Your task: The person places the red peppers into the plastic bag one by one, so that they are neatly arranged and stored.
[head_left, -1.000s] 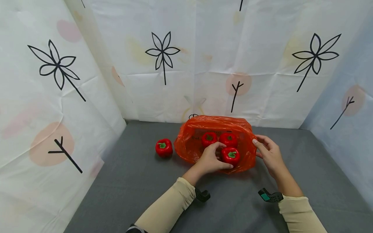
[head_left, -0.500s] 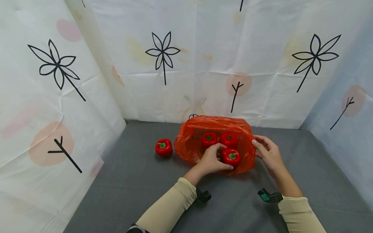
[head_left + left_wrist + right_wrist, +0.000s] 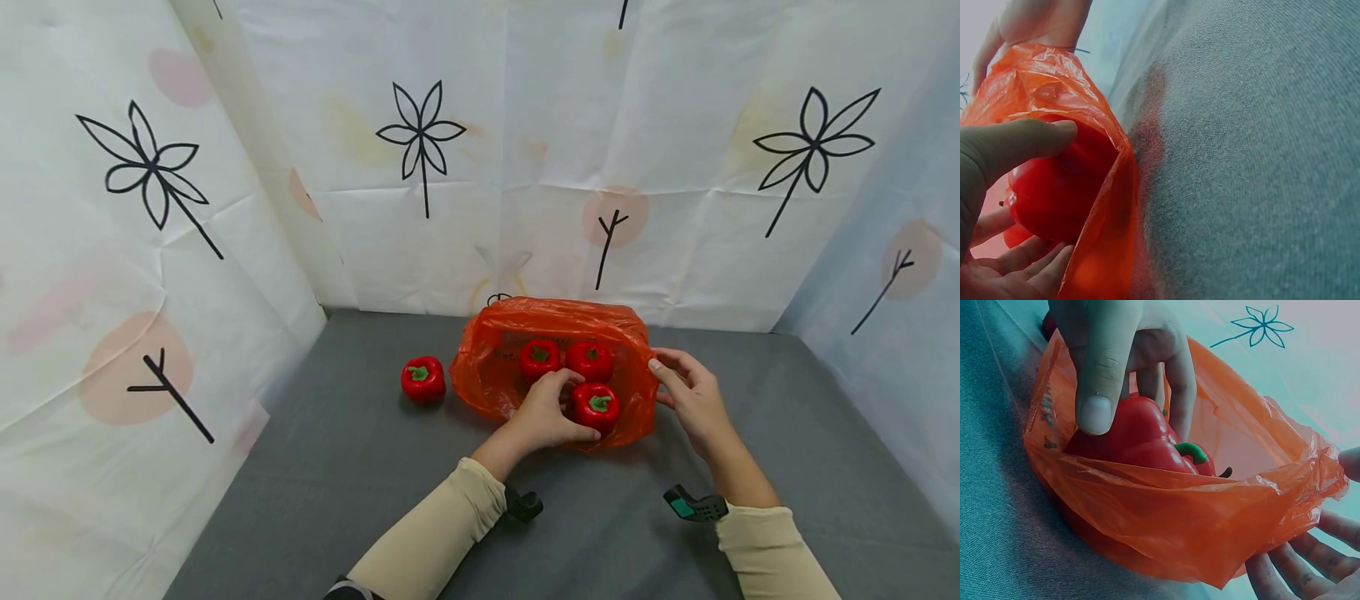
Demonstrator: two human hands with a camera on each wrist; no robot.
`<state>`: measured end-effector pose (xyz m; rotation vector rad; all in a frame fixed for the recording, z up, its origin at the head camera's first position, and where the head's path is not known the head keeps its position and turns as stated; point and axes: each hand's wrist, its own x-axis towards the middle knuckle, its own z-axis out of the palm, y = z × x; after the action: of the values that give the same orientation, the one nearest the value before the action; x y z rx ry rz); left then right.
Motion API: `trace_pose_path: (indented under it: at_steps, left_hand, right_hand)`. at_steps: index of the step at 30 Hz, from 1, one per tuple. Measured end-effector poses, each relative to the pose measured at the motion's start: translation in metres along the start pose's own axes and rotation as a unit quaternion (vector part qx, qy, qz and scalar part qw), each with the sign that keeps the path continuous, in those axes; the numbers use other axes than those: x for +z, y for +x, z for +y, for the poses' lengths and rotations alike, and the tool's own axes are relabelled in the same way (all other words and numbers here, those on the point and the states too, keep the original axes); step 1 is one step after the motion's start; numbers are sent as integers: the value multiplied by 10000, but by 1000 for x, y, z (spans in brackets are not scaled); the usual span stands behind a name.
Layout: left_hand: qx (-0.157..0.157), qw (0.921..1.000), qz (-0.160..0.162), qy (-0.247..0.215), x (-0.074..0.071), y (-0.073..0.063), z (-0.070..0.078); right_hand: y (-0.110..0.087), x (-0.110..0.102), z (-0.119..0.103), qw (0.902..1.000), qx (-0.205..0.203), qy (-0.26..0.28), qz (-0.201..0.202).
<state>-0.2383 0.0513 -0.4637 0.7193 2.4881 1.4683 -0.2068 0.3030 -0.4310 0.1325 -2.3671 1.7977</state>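
Note:
An orange plastic bag [image 3: 487, 379] lies with its mouth towards me. My left hand [image 3: 542, 417] reaches into that mouth and grips a red bell pepper [image 3: 596, 408], thumb on the near side and fingers on the far side. The same pepper [image 3: 1138, 434] shows its green stem in the right wrist view, partly behind the bag's front edge. Two more red peppers, one at the left [image 3: 539, 358] and one at the right [image 3: 589, 358], sit deeper inside. My right hand [image 3: 693, 396] pinches the bag's right rim between thumb and fingers.
Left of the bag, a fourth red bell pepper [image 3: 423, 380] stands on the grey tabletop [image 3: 360, 467]. White cloth walls [image 3: 540, 167] with flower drawings enclose the back and sides, the back one close behind the bag.
The gripped pepper has sunk very slightly towards the bag's front edge, and the bag's right side has shifted a touch left. Both hands stay almost still.

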Motion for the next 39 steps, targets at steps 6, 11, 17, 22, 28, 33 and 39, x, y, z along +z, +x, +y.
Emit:
trace_pose_path:
  at_steps: [6, 11, 17, 22, 28, 33, 39]
  left_hand:
    - [219, 9997, 23, 141, -6, -5, 2]
    - [674, 9976, 135, -69, -23, -16, 4]
    - [1300, 9884, 714, -336, -62, -43, 10]
    - [1711, 9738, 1472, -292, -105, -70, 7]
    - [1584, 9529, 2583, -107, -162, -93, -17]
    - [888, 9553, 2819, -30, -192, -103, -49]
    - [-8, 9774, 2101, 229, -204, -103, -80]
  right_hand:
    - [-1, -1, -1, 10000, 33, -26, -5]
    - [-1, 0, 0, 10000, 22, -44, 17]
    - [0, -1, 0, 10000, 2, 6, -16]
    - [0, -2, 0, 10000, -31, 53, -28]
    - [1, -3, 0, 10000, -9, 43, -42]
    - [0, -3, -1, 10000, -10, -6, -45]
    - [0, -2, -1, 10000, 3, -56, -26]
